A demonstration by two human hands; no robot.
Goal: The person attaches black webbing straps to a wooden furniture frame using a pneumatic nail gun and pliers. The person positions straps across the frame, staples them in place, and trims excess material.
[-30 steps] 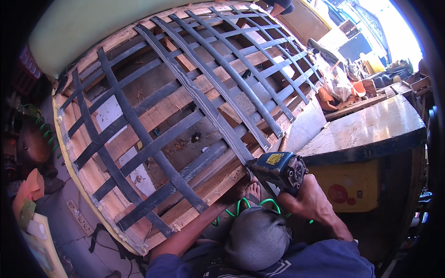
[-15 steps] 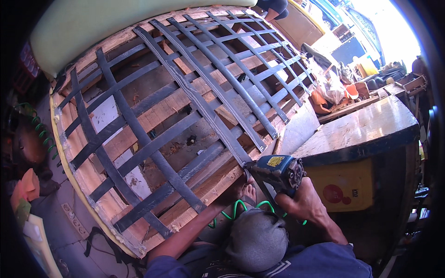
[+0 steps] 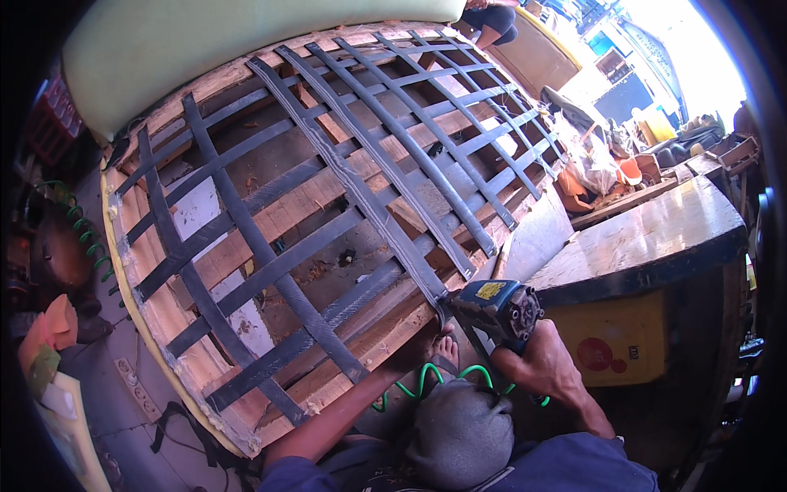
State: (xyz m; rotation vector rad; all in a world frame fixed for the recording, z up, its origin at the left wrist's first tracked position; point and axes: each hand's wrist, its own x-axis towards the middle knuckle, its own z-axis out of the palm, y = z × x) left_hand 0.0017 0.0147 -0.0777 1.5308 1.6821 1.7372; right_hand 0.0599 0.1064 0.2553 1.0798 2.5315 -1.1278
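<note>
My right hand [image 3: 544, 361] grips a blue and black pneumatic staple gun [image 3: 498, 310], its nose at the near rail of a wooden sofa frame [image 3: 385, 332]. Under the nose lies the near end of a black webbing strap [image 3: 361, 197], folded over the rail's edge. My left hand [image 3: 428, 338] is low beside that end, closed on the strap; the rail and shadow hide most of its fingers. Other black straps are woven across the frame. A green coiled air hose [image 3: 479, 371] loops below the gun, near a bare foot [image 3: 445, 353].
A rounded grey cloth-covered shape [image 3: 463, 430] fills the lower middle. A pale green padded panel [image 3: 246, 41] stands behind the frame. On the right are a worn bench [image 3: 648, 230] and a yellow container [image 3: 619, 340]. Another person's leg [image 3: 492, 25] shows far off. A power strip [image 3: 135, 389] lies left.
The whole view has shifted slightly, showing more of the other person at the top. The staple gun stays against the strap end, and both hands keep nearly the same places.
</note>
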